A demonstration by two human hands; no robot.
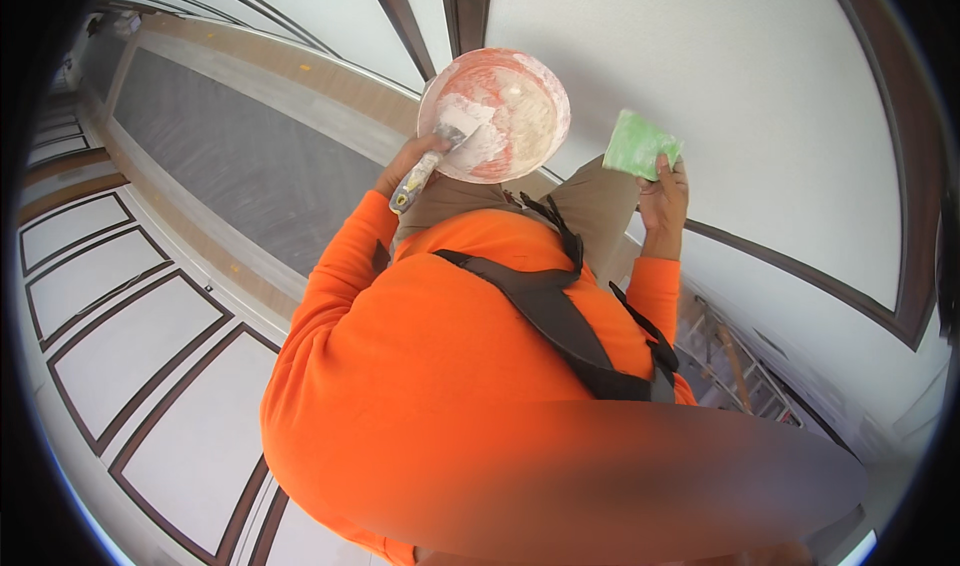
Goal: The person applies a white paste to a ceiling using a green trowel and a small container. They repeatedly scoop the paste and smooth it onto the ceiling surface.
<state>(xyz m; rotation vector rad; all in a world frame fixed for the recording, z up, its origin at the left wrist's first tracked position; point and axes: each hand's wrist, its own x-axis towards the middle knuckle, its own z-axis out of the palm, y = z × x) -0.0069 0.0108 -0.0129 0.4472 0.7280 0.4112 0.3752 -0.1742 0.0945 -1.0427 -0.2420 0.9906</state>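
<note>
A round reddish bucket, smeared inside with white filler, is held out in front of me. A putty knife with a coated blade rests in it, its grey-and-yellow handle sticking out over the near left rim. My left hand is closed on the bucket's left side beside the knife; whether it also grips the knife I cannot tell. My right hand holds up a square green pad streaked with white, near the white wall and to the right of the bucket.
A white wall with dark brown trim stands close at the right. A long corridor floor, grey in the middle with pale wooden edges, runs away to the upper left beside panelled walls. An aluminium ladder is low at the right.
</note>
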